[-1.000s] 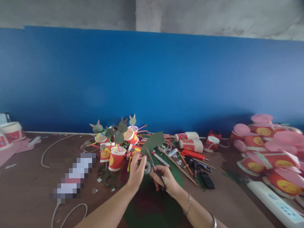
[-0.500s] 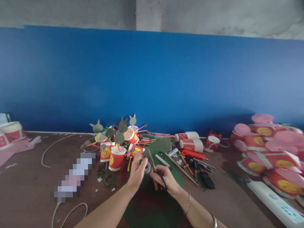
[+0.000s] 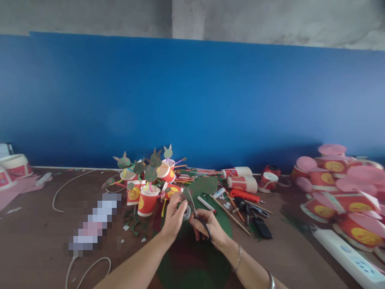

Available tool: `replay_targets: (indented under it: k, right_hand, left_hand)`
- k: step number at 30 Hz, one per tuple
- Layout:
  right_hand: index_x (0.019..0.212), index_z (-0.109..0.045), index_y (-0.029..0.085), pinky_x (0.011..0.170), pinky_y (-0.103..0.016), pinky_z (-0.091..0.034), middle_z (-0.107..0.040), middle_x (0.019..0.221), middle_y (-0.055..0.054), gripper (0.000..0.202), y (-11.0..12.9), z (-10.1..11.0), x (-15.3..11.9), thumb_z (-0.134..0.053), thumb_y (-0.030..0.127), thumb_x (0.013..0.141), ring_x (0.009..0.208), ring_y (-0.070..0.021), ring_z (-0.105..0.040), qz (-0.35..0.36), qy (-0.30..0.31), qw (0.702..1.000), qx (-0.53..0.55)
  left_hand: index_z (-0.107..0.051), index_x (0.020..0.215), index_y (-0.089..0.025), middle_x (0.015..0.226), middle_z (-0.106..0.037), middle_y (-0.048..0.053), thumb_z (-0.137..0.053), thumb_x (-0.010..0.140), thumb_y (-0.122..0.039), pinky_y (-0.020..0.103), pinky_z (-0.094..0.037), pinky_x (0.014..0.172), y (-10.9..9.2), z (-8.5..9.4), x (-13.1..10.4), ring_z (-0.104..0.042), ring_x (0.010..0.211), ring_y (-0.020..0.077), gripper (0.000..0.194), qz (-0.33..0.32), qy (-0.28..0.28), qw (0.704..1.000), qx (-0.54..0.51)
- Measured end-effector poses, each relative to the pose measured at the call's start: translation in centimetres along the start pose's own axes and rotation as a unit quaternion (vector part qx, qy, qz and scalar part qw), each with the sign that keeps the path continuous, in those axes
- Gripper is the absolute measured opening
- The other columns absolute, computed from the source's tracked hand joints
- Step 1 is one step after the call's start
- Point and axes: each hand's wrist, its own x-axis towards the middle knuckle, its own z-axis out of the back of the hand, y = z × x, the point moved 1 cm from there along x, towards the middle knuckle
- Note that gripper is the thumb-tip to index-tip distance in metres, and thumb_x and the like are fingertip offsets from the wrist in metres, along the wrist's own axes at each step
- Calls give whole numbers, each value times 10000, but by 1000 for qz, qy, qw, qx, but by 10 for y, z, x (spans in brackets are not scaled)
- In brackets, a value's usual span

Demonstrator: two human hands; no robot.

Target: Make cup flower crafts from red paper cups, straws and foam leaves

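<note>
Plainly, scissors [image 3: 193, 203] in right fingers [image 3: 196, 226], green paper [image 3: 203, 186]

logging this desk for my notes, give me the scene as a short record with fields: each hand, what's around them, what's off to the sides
left hand: left hand pinching green paper
right hand: right hand gripping scissors, blade at the paper
near hands: tape roll, white marker
left of hands: red cup upright, with green cutout above it
right of hands: stacked cups on their side
far right: white power strip
unclear: how wide the blades stand open
</note>
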Motion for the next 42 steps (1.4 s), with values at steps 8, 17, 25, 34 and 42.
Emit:
replay_targets:
  k: [8,17,25,34,42]
  right_hand:
    - [730,-527,156,316,-151,-244,-480,406,72,376,-1,0,0,-652,508,680,320,-63,-419,10,-4,1000,-2]
    - [665,-520,155,309,-159,-222,-451,390,76,367,5,0,-1,-666,493,670,296,-53,-382,11,-2,1000,2]
    - [661,-517,157,311,-162,-240,-444,377,78,383,5,0,-1,-673,506,657,290,-52,-365,8,1,1000,5]
    - [668,-522,163,311,-161,-240,-449,375,80,370,1,0,0,-684,495,658,285,-56,-377,8,7,1000,5]
    - [677,-519,157,306,-158,-240,-462,377,76,377,4,-1,0,-672,501,661,289,-56,-383,-2,2,1000,2]
  left_hand:
    - [-602,905,-181,833,-616,44,-533,799,-336,272,-436,742,1,0,-1,-563,821,181,200,7,-12,1000,-2]
    - [-586,877,-179,816,-605,33,-535,800,-372,265,-431,753,-2,-1,-1,-558,802,170,213,5,-2,1000,-24]
    - [-513,706,-182,636,-503,-19,-557,770,-388,239,-413,650,2,0,-2,-498,638,128,220,9,-41,999,-3]
    - [-515,661,-192,608,-505,-11,-593,725,-440,247,-424,628,3,-1,-1,-516,649,149,268,14,-62,998,-23]
    - [-522,616,-184,683,-560,24,-591,724,-436,259,-437,674,0,-2,0,-540,727,174,283,19,-47,998,-29]
